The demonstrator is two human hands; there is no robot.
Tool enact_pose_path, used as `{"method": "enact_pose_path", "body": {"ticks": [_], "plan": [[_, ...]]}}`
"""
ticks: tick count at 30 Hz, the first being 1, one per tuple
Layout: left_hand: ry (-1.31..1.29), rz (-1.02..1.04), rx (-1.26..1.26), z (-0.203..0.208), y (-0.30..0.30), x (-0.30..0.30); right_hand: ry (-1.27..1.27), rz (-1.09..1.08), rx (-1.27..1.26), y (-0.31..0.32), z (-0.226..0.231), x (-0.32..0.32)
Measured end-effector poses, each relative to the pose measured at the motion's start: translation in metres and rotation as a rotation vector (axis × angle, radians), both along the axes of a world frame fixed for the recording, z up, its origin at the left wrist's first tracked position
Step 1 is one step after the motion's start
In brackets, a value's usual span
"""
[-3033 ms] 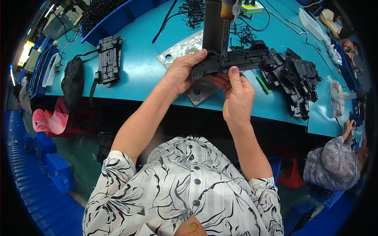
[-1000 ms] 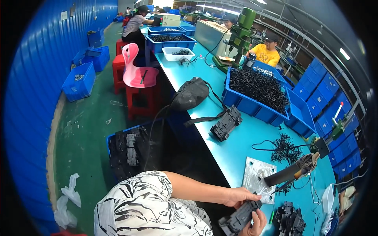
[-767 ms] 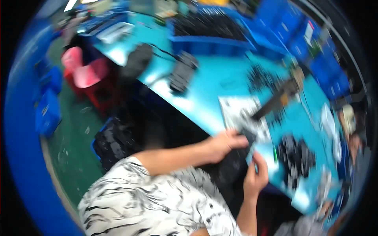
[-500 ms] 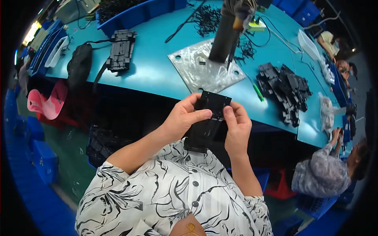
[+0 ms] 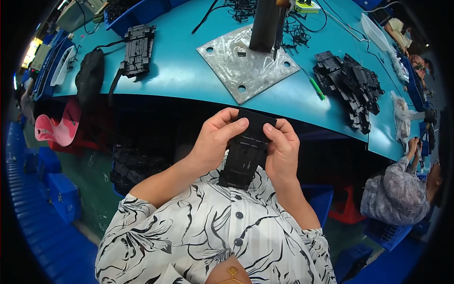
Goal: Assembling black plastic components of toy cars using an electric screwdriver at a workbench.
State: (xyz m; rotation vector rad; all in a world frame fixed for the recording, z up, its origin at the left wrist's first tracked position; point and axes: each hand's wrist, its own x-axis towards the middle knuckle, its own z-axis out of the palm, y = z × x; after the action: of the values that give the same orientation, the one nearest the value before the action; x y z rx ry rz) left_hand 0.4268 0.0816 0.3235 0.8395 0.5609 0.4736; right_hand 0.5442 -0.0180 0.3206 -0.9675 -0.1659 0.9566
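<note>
Between my two hands, in front of my chest, is a long black molded plastic part (image 5: 244, 158) with a flat plate at its far end. My left hand (image 5: 218, 135) grips the plate's left edge, thumb on top and fingers underneath. On the opposite edge my right hand (image 5: 283, 149) holds it the same way, its thumb resting near the plate's corner. The part's ribbed lower section hangs toward my shirt. Just beyond my hands, a square metal base plate (image 5: 222, 64) with corner holes carries a dark upright post (image 5: 263, 28) on the teal table.
Several black plastic parts (image 5: 350, 85) are piled at the table's right, beside a green pen-like tool (image 5: 317, 88). Another black part (image 5: 138, 49) and a black bag (image 5: 90, 78) lie left. A pink chair (image 5: 59, 125) stands at left; a co-worker (image 5: 397, 194) sits at right.
The black part has tipped, and its ribbed lower section now shows more plainly. Both hands keep their hold, with the left thumb slightly farther up the plate. The whole view has shifted slightly.
</note>
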Motion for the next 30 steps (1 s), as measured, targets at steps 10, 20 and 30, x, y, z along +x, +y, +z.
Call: {"method": "enact_pose_path", "body": {"ticks": [10, 20, 30], "plan": [[-0.043, 0.085, -0.122, 0.014, -0.009, 0.004, 0.006, -0.043, 0.027, -0.003, 0.011, -0.010], [-0.033, 0.079, -0.134, 0.012, -0.011, 0.008, -0.018, -0.006, 0.010, -0.008, 0.009, -0.008], [-0.053, 0.170, 0.112, 0.011, -0.004, 0.012, -0.840, -0.170, -0.154, -0.006, 0.003, -0.005]]}}
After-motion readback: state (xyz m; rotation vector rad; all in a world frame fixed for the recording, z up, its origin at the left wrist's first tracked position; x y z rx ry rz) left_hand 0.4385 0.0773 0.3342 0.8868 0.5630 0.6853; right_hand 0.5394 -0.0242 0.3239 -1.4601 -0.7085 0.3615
